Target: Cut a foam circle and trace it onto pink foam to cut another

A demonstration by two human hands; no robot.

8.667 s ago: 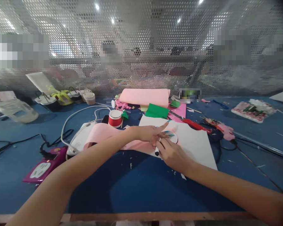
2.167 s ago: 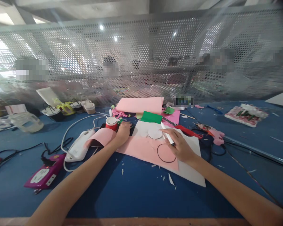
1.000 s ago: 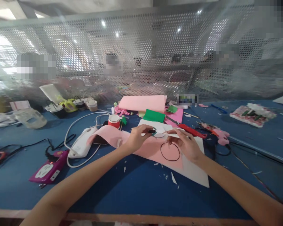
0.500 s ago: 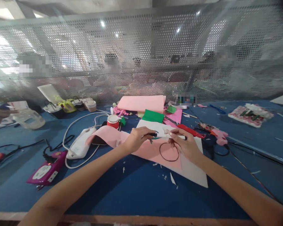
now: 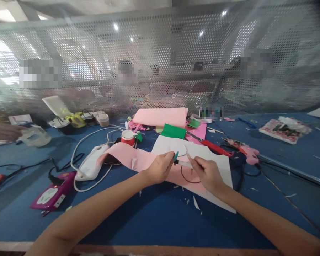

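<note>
My right hand [image 5: 206,172] is closed on a white marker [image 5: 185,164], whose black end points at my left hand. My left hand [image 5: 161,167] is closed with a teal piece [image 5: 176,155] sticking out above its fingers; its kind is not clear. Below both hands lies pink sheet [image 5: 173,174] with a black circle outline [image 5: 190,181] drawn on it, partly covered by my right hand. The pink sheet rests on a white sheet [image 5: 222,167]. A white disc [image 5: 178,146] lies on the white sheet, just beyond the hands.
A white power strip [image 5: 92,163], a purple box [image 5: 53,192] and cables lie at left. A red cup [image 5: 128,138] stands behind the pink strip. To the right are a red cutter-like tool [image 5: 216,147] and pink glue gun [image 5: 249,153]. Another person's hand [image 5: 4,132] is at far left.
The marker has tilted and my right hand has shifted slightly lower. My left hand has turned, showing more of the teal piece. The white disc is now uncovered. The other person's hand moved right.
</note>
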